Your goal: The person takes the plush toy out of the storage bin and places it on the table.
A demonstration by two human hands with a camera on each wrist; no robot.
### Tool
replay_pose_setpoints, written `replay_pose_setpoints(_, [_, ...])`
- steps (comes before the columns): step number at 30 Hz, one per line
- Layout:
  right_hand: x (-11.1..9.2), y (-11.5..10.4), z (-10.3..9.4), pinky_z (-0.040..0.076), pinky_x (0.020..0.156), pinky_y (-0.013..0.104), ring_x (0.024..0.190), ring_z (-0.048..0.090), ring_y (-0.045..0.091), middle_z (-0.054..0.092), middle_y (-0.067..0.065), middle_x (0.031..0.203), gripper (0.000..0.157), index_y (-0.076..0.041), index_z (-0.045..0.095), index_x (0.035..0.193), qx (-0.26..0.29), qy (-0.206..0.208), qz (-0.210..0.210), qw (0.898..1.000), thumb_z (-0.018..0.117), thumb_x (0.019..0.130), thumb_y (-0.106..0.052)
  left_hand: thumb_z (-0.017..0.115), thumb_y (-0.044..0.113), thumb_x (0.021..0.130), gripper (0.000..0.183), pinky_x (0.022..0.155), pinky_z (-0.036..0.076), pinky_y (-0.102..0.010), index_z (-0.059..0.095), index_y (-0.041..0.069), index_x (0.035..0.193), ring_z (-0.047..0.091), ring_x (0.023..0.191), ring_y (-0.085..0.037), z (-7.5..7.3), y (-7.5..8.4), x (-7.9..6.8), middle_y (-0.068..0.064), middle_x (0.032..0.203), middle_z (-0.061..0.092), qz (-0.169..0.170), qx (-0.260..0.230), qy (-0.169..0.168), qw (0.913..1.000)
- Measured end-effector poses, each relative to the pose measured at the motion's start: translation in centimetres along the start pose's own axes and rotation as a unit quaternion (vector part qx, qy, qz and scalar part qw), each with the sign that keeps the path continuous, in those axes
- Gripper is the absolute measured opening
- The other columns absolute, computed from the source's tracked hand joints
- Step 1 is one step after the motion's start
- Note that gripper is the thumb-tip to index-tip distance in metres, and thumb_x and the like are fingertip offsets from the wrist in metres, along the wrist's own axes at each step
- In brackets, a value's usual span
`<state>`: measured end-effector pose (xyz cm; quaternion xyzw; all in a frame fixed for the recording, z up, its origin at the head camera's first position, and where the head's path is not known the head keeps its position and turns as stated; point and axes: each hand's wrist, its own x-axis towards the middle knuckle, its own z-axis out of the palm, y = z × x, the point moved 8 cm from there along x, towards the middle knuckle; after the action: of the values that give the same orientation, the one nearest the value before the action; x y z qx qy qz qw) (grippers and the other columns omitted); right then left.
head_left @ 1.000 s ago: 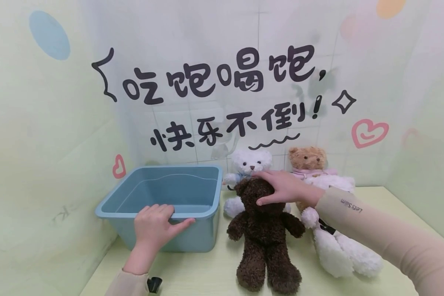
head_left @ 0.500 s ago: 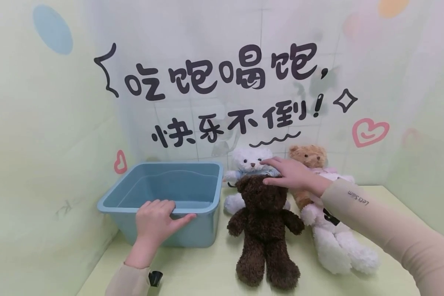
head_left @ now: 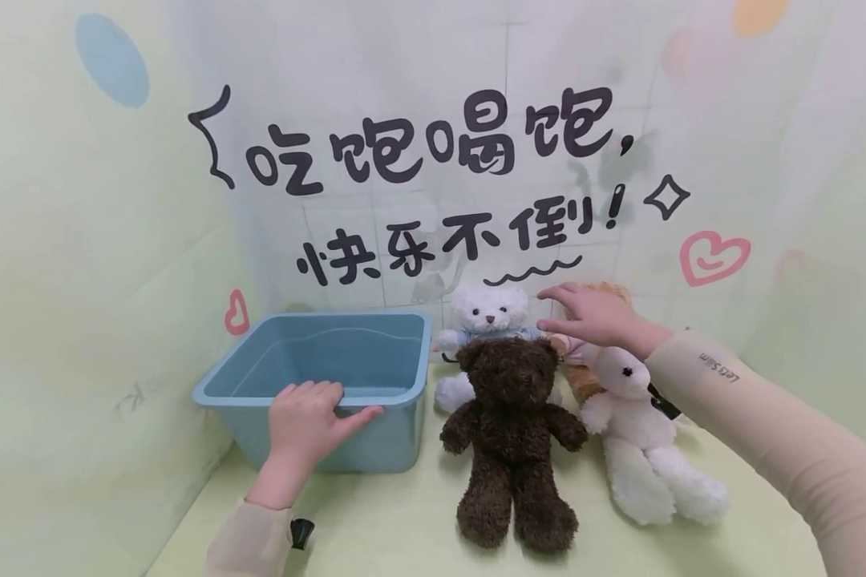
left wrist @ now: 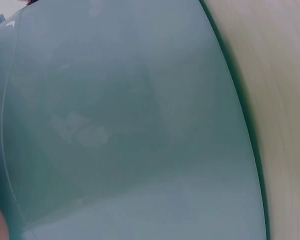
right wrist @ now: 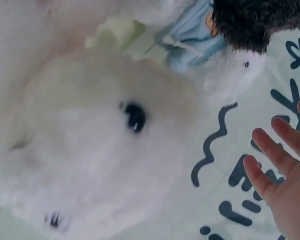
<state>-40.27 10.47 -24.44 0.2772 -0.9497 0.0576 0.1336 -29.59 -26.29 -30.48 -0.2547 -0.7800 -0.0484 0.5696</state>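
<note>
My left hand (head_left: 309, 425) grips the near rim of a blue-grey plastic bin (head_left: 397, 437), fingers over the edge and thumb along the outside. The bin's wall fills most of the left wrist view. My right hand (head_left: 599, 320) hovers with spread fingers and holds nothing. Just below and left of it, a dark brown teddy bear (head_left: 515, 449) sits facing me. Behind that is a white teddy bear (head_left: 487, 308) in blue clothing. A white plush toy (head_left: 638, 441) sits under my right forearm, its face large in the right wrist view. My right hand partly hides a tan teddy bear (head_left: 613, 292).
A pale yellow-green table (head_left: 375, 529) carries the bin and toys. Behind stands a printed backdrop (head_left: 404, 64) with black lettering, close to the bin and the rear bears. Pale panels close off the left and right sides.
My right hand has left the brown bear's head and moved up and right, in front of the tan bear. The white plush toy's face has come into sight. My left hand stays on the rim.
</note>
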Motion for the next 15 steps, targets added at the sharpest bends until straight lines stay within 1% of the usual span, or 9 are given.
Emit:
replay_pose_setpoints(1, [-0.1,0.3,-0.2,0.047,0.084,0.053,0.107,0.059,0.036,0.049,0.020,0.138,0.070,-0.010,0.047,0.142,-0.019,0.000,-0.003,1.000,0.051,0.093,-0.059,0.045,0.082,0.078,0.068,0.044,0.014,-0.024,0.028,0.020,0.052,0.013,0.045,-0.005,0.3,-0.1,-0.1,0.014,0.052,0.016,0.000,0.000,-0.010,0.9999])
replay_pose_setpoints(4, [-0.6,1.6,-0.8,0.044,0.087,0.056,0.109,0.058,0.038,0.052,0.019,0.134,0.070,-0.008,0.050,0.139,-0.083,0.003,-0.013,0.996,0.055,0.091,-0.059,0.051,0.079,0.077,0.067,0.045,0.016,-0.025,0.029,0.020,0.054,0.015,0.046,-0.006,1.3,-0.6,-0.1,0.013,0.053,0.017,-0.007,-0.005,-0.060,0.9981])
replay_pose_setpoints(5, [-0.8,2.1,-1.0,0.043,0.088,0.057,0.112,0.056,0.039,0.053,0.019,0.133,0.072,-0.008,0.050,0.139,-0.106,0.005,-0.016,0.994,0.055,0.090,-0.060,0.055,0.077,0.076,0.066,0.045,0.016,-0.025,0.030,0.020,0.054,0.016,0.045,-0.007,1.6,-0.7,0.0,0.013,0.053,0.018,-0.011,-0.008,-0.078,0.9968])
replay_pose_setpoints(7, [-1.2,3.0,-1.5,0.040,0.090,0.060,0.115,0.054,0.040,0.054,0.020,0.131,0.072,-0.007,0.050,0.139,-0.129,0.004,-0.014,0.992,0.056,0.090,-0.059,0.061,0.073,0.074,0.063,0.045,0.018,-0.026,0.031,0.020,0.055,0.020,0.044,-0.008,2.1,-1.0,0.2,0.012,0.052,0.020,-0.021,-0.011,-0.118,0.9927])
replay_pose_setpoints(9, [-1.5,3.9,-2.1,0.041,0.089,0.060,0.113,0.055,0.041,0.054,0.020,0.129,0.071,-0.007,0.050,0.139,-0.128,0.003,0.001,0.992,0.057,0.090,-0.058,0.065,0.069,0.073,0.061,0.046,0.021,-0.027,0.033,0.020,0.056,0.025,0.044,-0.010,2.5,-1.3,0.4,0.010,0.051,0.024,-0.032,-0.016,-0.153,0.9876])
replay_pose_setpoints(11, [-1.8,4.8,-2.7,0.042,0.089,0.060,0.112,0.055,0.042,0.053,0.022,0.130,0.070,-0.006,0.051,0.138,-0.112,-0.001,0.023,0.993,0.056,0.091,-0.058,0.068,0.066,0.073,0.059,0.047,0.024,-0.028,0.036,0.019,0.057,0.028,0.045,-0.011,2.8,-1.6,0.5,0.009,0.052,0.028,-0.043,-0.015,-0.185,0.9817])
replay_pose_setpoints(15, [-2.3,6.4,-3.6,0.040,0.091,0.061,0.114,0.053,0.047,0.047,0.027,0.137,0.071,-0.002,0.048,0.138,-0.066,-0.009,0.066,0.996,0.053,0.093,-0.056,0.065,0.066,0.077,0.058,0.052,0.027,-0.030,0.037,0.019,0.060,0.032,0.048,-0.012,3.5,-2.5,0.4,0.007,0.053,0.032,-0.068,-0.012,-0.243,0.9675])
